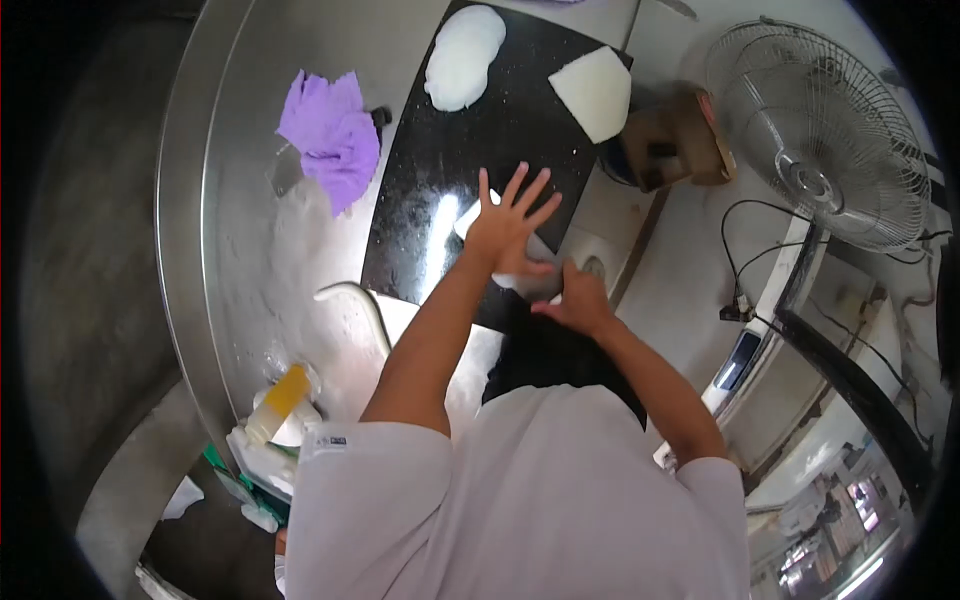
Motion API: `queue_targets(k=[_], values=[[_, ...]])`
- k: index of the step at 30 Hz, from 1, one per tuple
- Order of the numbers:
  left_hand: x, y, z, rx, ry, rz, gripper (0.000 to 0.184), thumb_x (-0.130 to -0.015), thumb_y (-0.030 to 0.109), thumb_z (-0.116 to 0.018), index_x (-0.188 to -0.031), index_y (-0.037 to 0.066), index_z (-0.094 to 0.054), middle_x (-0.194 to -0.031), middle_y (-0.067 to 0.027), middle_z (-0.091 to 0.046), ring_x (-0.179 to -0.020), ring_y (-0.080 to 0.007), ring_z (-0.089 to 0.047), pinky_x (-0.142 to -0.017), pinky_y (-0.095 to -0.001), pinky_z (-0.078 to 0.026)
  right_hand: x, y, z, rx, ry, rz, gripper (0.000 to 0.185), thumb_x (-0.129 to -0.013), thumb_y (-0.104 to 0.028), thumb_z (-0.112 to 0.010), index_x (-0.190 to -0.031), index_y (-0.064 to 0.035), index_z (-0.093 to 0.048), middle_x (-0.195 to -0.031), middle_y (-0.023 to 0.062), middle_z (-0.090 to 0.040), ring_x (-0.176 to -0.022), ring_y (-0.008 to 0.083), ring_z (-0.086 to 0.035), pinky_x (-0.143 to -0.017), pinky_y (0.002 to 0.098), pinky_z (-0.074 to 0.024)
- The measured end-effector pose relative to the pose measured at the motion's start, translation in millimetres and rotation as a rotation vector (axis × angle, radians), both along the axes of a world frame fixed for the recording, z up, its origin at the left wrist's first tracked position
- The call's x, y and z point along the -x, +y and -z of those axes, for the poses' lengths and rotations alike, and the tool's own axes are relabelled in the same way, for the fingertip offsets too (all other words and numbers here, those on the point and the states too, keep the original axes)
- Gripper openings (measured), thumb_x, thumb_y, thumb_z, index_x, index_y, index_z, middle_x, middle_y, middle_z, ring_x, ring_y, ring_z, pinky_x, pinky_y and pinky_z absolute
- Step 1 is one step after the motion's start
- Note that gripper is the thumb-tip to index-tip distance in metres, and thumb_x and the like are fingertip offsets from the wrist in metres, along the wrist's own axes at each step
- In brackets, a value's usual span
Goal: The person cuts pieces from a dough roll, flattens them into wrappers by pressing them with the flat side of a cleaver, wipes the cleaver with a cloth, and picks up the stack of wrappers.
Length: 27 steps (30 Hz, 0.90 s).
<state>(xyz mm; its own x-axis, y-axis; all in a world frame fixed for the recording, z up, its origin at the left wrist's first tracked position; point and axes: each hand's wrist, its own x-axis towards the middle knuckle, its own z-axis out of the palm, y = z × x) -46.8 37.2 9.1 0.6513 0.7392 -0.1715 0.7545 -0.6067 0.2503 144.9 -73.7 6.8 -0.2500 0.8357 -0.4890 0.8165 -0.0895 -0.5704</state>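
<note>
Beyond the left hand [508,228], open room ran up the black board [520,125] between the white lump [465,58] and white slab [593,95]; the brown box [708,145] and fan [812,178] blocked the right.

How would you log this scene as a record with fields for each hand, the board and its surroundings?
Left hand: fingers spread, over the board, beside a small white piece
Right hand: at the near end of a grey flat tool; grip unclear
Board: black, bearing a rounded white lump and a flat white slab at its far end
Left of board: purple cloth on metal counter
Right of board: brown box, then fan
</note>
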Motion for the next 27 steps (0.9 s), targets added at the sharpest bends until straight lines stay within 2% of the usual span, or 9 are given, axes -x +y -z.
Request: queue_targets(k=[4,7,10,13,16,18,21,24,27], values=[[3.7,40.4,6.4,-0.097,-0.136,-0.011,0.111,-0.058,0.077,-0.074,-0.153,0.028,-0.044,-0.168,-0.0115,-0.021,-0.154,-0.0369,-0.020,-0.113,-0.0775,-0.010,-2.5,35.5,14.5,-0.181,0.008,-0.030,0.082,-0.066,-0.055,-0.089,-0.112,0.0020,-0.051,-0.085,0.0253,-0.070,-0.085,0.0476,-0.070,-0.073,0.0511,-0.0565],[13.3,42.2,-2.4,-0.103,-0.100,-0.019,0.114,-0.060,0.077,-0.073,-0.156,0.026,-0.040,-0.168,-0.0138,-0.021,-0.154,-0.0385,-0.019,-0.115,-0.0744,-0.011,4.6,61.9,-9.0,-0.025,0.042,-0.035,0.082,-0.064,-0.053,-0.090,-0.110,0.0045,-0.053,-0.090,0.0280,-0.069,-0.090,0.0505,-0.068,-0.078,0.0524,-0.0566],[14.8,-13.7,7.5,0.052,-0.004,-0.011,0.120,-0.061,0.079,-0.072,-0.160,0.026,-0.032,-0.170,-0.0139,-0.015,-0.156,-0.0438,-0.008,-0.114,-0.0771,-0.007,-1.4,-6.3,14.1,-0.124,0.155,-0.106,0.085,-0.065,-0.054,-0.090,-0.114,0.0049,-0.053,-0.097,0.0315,-0.067,-0.096,0.0513,-0.067,-0.081,0.0544,-0.0553],[2.3,-7.5,-3.6,0.088,0.018,0.088,0.118,-0.060,0.079,-0.072,-0.160,0.029,-0.033,-0.170,-0.0116,-0.017,-0.156,-0.0424,-0.011,-0.111,-0.0805,-0.008,4.4,-13.0,0.8,-0.021,0.009,-0.035,0.087,-0.065,-0.057,-0.089,-0.117,0.0029,-0.054,-0.103,0.0345,-0.065,-0.101,0.0506,-0.066,-0.083,0.0559,-0.0543],[-7.2,13.5,4.8,-0.015,-0.045,0.038,0.117,-0.060,0.078,-0.072,-0.159,0.030,-0.033,-0.169,-0.0112,-0.020,-0.154,-0.0382,-0.018,-0.110,-0.0814,-0.010,-9.6,10.5,3.0,-0.020,-0.081,-0.028,0.088,-0.065,-0.059,-0.088,-0.117,0.0023,-0.053,-0.089,0.0286,-0.069,-0.091,0.0490,-0.069,-0.079,0.0561,-0.0550],[-7.3,33.9,3.0,-0.064,-0.055,-0.009,0.115,-0.063,0.075,-0.073,-0.160,0.029,-0.030,-0.168,-0.0108,-0.024,-0.153,-0.0341,-0.023,-0.112,-0.0779,-0.013,-23.2,35.6,23.7,-0.222,0.004,-0.105,0.088,-0.066,-0.066,-0.085,-0.110,0.0032,-0.052,-0.091,0.0284,-0.069,-0.080,0.0482,-0.068,-0.068,0.0555,-0.0518],[-2.7,45.5,-2.9,-0.119,-0.071,-0.078,0.116,-0.066,0.074,-0.073,-0.162,0.030,-0.025,-0.168,-0.0108,-0.022,-0.154,-0.0340,-0.021,-0.118,-0.0698,-0.012,-15.8,68.0,13.8,-0.137,0.070,-0.116,0.083,-0.067,-0.061,-0.086,-0.109,0.0029,-0.053,-0.092,0.0276,-0.069,-0.081,0.0486,-0.068,-0.069,0.0528,-0.0536],[11.3,0.2,-0.1,0.011,-0.053,0.063,0.116,-0.064,0.074,-0.075,-0.161,0.030,-0.029,-0.170,-0.0156,-0.012,-0.156,-0.0434,-0.004,-0.116,-0.0751,-0.005,0.9,-5.0,13.8,-0.193,0.111,-0.093,0.083,-0.070,-0.058,-0.086,-0.117,0.0027,-0.053,-0.092,0.0280,-0.070,-0.089,0.0476,-0.070,-0.079,0.0531,-0.0560],[-8.5,-29.0,19.4,0.031,-0.157,0.146,0.109,-0.066,0.075,-0.071,-0.158,0.030,-0.036,-0.169,-0.0138,-0.019,-0.154,-0.0470,-0.009,-0.107,-0.0840,-0.006,-3.0,-50.7,12.0,-0.042,0.071,0.027,0.085,-0.071,-0.061,-0.084,-0.116,0.0039,-0.053,-0.091,0.0276,-0.070,-0.086,0.0471,-0.070,-0.078,0.0542,-0.0552]])
